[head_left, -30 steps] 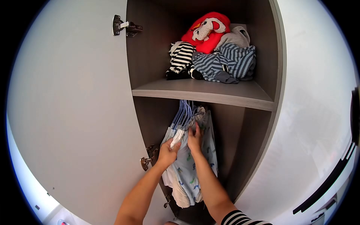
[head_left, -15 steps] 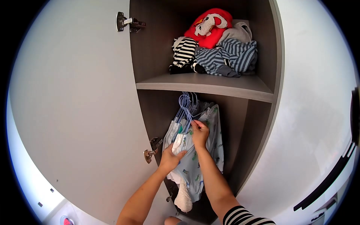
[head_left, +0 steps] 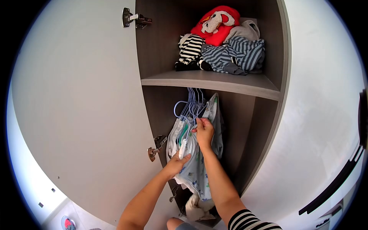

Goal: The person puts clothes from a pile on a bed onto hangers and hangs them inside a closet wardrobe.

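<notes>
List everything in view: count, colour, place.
cabinet door: 1, pale grey, left
hinges: several, metallic, door edge
shelf: 1, grey-brown, cabinet
shelf clothes: several, red, grey, striped, on shelf
hangers: several, lavender, below shelf
hanging clothes: several, mostly pale, under hangers
cloth: 1, cream, cabinet bottom
floor item: 1, partly red, lower left
left hand: 1, on hanging clothes
right hand: 1, at hangers
sleeve: 1, black-and-white, right arm
knee: 1, bottom

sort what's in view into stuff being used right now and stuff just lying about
In use:
- left hand, gripping the printed garment
- right hand, at the blue hangers

Just lying about, on the shelf:
- red item
- black-and-white striped garment
- blue-grey striped garment
- plain grey garment
</notes>
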Tool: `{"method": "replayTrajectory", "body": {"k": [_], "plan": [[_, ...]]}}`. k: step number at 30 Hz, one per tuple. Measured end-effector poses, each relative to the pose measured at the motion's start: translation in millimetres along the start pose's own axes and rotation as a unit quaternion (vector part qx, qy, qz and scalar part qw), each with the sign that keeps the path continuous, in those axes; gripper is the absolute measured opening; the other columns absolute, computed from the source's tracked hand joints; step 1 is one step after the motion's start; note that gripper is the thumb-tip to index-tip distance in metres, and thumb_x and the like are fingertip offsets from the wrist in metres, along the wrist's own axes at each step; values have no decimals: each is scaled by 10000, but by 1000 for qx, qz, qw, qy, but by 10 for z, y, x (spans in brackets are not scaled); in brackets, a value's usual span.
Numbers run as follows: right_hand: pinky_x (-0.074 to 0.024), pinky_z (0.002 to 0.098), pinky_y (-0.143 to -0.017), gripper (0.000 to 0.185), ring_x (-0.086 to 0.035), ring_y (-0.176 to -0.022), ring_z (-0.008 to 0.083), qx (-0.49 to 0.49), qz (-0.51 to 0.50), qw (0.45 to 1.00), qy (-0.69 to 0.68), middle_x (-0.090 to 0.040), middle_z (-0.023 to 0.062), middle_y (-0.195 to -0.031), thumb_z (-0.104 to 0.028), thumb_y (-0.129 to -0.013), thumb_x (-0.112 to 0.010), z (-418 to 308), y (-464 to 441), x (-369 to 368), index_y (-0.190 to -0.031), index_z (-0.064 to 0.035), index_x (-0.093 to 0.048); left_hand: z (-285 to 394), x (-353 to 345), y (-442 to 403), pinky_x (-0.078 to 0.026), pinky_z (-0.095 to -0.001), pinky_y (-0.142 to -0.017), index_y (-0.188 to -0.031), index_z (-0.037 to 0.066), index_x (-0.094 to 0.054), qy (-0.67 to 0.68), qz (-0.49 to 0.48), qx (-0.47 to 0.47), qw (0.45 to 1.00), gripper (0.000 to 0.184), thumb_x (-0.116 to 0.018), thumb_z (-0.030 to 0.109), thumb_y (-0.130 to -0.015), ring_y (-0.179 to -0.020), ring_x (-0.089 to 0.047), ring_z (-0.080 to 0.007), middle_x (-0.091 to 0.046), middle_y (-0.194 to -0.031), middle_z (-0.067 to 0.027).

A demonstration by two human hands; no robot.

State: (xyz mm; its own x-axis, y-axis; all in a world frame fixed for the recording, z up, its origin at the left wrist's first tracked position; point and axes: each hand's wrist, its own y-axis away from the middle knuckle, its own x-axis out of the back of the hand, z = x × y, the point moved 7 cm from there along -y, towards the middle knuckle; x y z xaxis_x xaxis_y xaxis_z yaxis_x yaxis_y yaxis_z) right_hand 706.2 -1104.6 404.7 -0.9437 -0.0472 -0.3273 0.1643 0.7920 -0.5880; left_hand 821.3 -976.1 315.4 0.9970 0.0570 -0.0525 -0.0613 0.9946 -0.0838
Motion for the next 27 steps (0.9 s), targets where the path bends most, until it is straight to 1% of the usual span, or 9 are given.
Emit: {"method": "replayTrajectory", "body": {"k": [6,9,12,15,16,20,23,24,27], "plan": [[-462,299,-474,167,-594,-505,145,-59,5,997,-44,-640,54,-706,-143,-915,-682,182,-51,52,-887,20,-662,41,-164,17,-447,-339,-1009,-1506,33,-289,-7,-65,-7,998,763,-729,209,-909,-1197,-547,-206,-557,-1351,-111],[-467,367,-556,188,-615,-597,246,196,84,950,227,-638,72,-713,-193,-863,-719,-237,48,192,-812,-16,-682,6,-226,0,-429,-337,-1034,-1498,24,-305,41,-83,-14,996,785,-757,199,-881,-1211,-544,-213,-550,-1369,-113],[-451,417,-623,224,-614,-685,326,241,116,897,351,-627,112,-729,-242,-823,-734,-452,124,271,-750,-37,-683,-80,-156,-22,-421,-335,-1043,-1488,25,-330,10,-73,-15,997,777,-767,197,-868,-1212,-544,-210,-546,-1376,-110],[-396,347,-581,272,-551,-598,236,133,82,966,208,-617,91,-684,-259,-860,-741,-114,-36,273,-737,-25,-680,-102,-149,38,-434,-326,-1023,-1477,23,-349,-50,-69,-37,996,737,-748,185,-879,-1196,-550,-193,-561,-1355,-105],[-367,330,-542,303,-510,-553,176,161,74,965,191,-577,67,-626,-254,-854,-756,-123,-45,244,-723,0,-655,-96,-159,60,-440,-323,-1013,-1473,23,-354,-53,-64,-43,996,722,-741,179,-884,-1185,-556,-188,-571,-1339,-103],[-311,281,-476,292,-407,-514,59,56,16,993,105,-455,-40,-569,-194,-831,-791,100,-51,198,-697,13,-635,-85,-149,79,-453,-312,-983,-1455,23,-378,-75,-75,-38,994,677,-724,160,-889,-1145,-570,-172,-602,-1283,-94],[-349,262,-500,214,-436,-533,66,39,71,993,87,-496,-43,-589,-163,-816,-794,223,34,293,-755,0,-669,26,-208,133,-451,-312,-984,-1444,21,-390,-76,-37,-46,995,650,-710,125,-888,-1131,-574,-174,-608,-1264,-89],[-444,280,-628,156,-538,-666,133,82,66,987,120,-608,22,-759,-117,-834,-753,145,92,322,-905,4,-687,82,-243,159,-449,-316,-991,-1446,18,-385,-76,-30,-49,995,650,-705,111,-888,-1138,-571,-178,-604,-1271,-90],[-475,338,-818,198,-596,-895,236,182,96,960,187,-646,95,-996,-76,-855,-704,-54,372,442,-1033,6,-673,205,-281,141,-435,-330,-1024,-1459,3,-360,-101,-27,-92,990,663,-695,73,-891,-1187,-550,-192,-573,-1324,-102]]}}
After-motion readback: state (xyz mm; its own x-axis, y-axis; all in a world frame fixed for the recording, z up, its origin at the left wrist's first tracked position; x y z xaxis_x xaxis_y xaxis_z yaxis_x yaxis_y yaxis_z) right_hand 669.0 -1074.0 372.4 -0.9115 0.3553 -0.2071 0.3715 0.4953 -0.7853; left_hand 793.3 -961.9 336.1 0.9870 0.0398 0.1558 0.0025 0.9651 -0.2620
